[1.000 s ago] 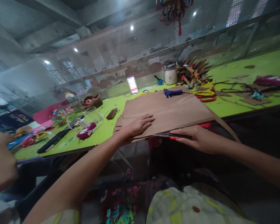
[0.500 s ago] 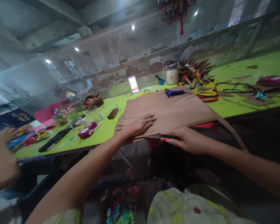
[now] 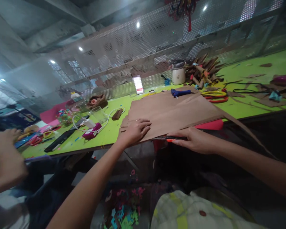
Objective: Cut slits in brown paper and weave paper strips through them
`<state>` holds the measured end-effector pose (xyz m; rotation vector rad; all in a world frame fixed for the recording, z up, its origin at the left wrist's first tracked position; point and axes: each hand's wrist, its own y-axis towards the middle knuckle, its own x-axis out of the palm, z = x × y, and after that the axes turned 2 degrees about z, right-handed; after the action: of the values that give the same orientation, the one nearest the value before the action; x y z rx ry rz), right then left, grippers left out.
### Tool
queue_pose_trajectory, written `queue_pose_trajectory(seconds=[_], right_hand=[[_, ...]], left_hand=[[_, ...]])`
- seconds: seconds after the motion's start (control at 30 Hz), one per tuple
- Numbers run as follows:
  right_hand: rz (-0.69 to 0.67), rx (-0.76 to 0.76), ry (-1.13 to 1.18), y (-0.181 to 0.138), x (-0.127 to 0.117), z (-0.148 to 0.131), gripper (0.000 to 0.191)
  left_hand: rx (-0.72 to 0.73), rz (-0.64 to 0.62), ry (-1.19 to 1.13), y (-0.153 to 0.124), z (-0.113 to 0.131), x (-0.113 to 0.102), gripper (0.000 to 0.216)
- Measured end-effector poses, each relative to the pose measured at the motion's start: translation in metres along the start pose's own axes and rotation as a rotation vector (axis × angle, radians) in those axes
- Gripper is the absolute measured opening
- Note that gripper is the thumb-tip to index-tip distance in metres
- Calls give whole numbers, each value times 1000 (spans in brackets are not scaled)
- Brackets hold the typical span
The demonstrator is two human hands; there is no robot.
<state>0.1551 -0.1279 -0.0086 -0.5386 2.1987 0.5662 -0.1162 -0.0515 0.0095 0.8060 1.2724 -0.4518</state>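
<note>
A stack of brown cardboard sheets (image 3: 171, 109) lies on the lime-green table (image 3: 240, 108), jutting over its near edge. My left hand (image 3: 133, 131) presses on the stack's near left corner with fingers curled. My right hand (image 3: 195, 140) grips scissors with orange handles (image 3: 171, 138) at the cardboard's near edge, blades pointing left. A long brown strip (image 3: 248, 133) hangs off the sheet to the right.
A blue glue gun (image 3: 180, 92), a white jar (image 3: 178, 74), cardboard rolls (image 3: 205, 71) and red-yellow hoops (image 3: 215, 96) sit behind the sheets. Cables, a magenta device (image 3: 91, 132) and clear cups lie left. Another person's hand (image 3: 3, 140) works at far left.
My left hand has slid back toward the near corner and curled its fingers. The scissors have edged left along the cardboard edge. The view has shifted slightly right.
</note>
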Motion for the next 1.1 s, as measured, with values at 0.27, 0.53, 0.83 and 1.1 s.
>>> queue_pose_trajectory(seconds=[0.27,0.53,0.83,1.1], right_hand=[[-27,-48,-17,1,-8,3,42],[12,-60,9,-5,1,8,40],[12,-82,-24,-8,-1,13,41],[12,-114,-47,0,-3,5,39]], left_hand=[[1,-57,20,-8,1,-1,45],[32,-94,141,-15,-2,-2,45],[32,-82,239,-16,5,-2,46],[8,-38,265,-19,7,1,45]])
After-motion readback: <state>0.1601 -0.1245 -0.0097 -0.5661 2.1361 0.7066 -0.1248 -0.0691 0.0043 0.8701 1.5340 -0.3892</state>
